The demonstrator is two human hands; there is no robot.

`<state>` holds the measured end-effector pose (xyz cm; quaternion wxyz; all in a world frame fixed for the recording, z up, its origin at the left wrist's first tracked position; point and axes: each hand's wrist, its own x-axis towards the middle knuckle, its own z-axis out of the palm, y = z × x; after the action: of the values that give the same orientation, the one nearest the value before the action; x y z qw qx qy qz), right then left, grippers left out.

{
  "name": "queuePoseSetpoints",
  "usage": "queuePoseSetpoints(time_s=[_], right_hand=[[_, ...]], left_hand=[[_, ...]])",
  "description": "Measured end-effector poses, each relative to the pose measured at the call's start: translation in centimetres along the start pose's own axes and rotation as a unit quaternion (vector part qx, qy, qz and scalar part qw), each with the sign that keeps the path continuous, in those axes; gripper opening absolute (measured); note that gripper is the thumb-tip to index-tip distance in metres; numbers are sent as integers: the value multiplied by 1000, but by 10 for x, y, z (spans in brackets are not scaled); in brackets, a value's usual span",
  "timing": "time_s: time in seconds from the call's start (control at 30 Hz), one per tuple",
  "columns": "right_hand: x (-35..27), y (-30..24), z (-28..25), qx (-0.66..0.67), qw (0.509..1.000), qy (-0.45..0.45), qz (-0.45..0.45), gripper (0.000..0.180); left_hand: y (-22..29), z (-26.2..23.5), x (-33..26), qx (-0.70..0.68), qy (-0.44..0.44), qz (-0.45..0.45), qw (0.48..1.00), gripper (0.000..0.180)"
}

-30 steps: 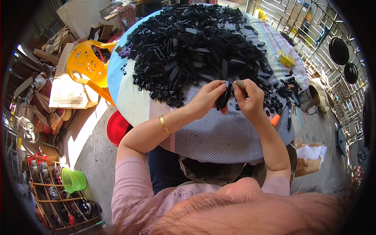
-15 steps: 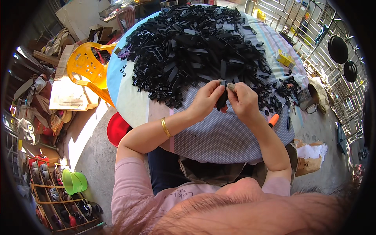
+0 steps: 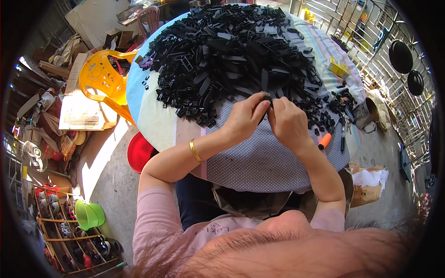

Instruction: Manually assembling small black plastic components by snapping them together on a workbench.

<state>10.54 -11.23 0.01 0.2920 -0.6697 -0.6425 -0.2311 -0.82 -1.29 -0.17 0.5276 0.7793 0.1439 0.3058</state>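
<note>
Through the head view I see the right hand (image 3: 289, 119) now brought in against the left hand (image 3: 244, 116); half a second ago a slim gap showed between them and the dark piece (image 3: 269, 98) hung plainly below the fingertips. Now the fingers cover most of it, and only a dark bit shows where the tips meet. I judge from this that both hands are working on the piece at once, and that I have lost sight of its details: I cannot tell its shape, or whether it is one part or two. The left thumb and forefinger pinch it from one side; the right fingers are bent and, as far as I can see, closed on it from the other. So the piece sits between the two sets of fingertips, raised over the cloth (image 3: 259, 162). Just beyond the hands rises the heap (image 3: 232, 60) of black parts, spreading well out past the left hand. Small black parts (image 3: 320, 118) lie near the right hand on its outer side, with the orange handle (image 3: 325, 141) and a pen (image 3: 343, 139) nearer the body, and the mug (image 3: 367, 116) farther right.
</note>
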Motion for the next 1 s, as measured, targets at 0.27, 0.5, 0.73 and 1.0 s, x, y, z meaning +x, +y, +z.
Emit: queuePoseSetpoints(time_s=[0.27, 0.5, 0.73, 1.0], right_hand=[[-6, 15, 11, 21, 993, -106, -47, 9], [-5, 13, 4, 28, 989, -125, -69, 8], [1, 22, -3, 85, 969, -223, 58, 20], [-7, 117, -30, -56, 939, -226, 252, 18]], left_hand=[[-6, -10, 10, 133, -88, 1, 987, 23], [-7, -4, 3, 133, -57, 13, 989, 23], [-33, 0, 17, -49, -139, -174, 974, 33], [-22, -13, 24, -403, -133, -303, 853, 34]])
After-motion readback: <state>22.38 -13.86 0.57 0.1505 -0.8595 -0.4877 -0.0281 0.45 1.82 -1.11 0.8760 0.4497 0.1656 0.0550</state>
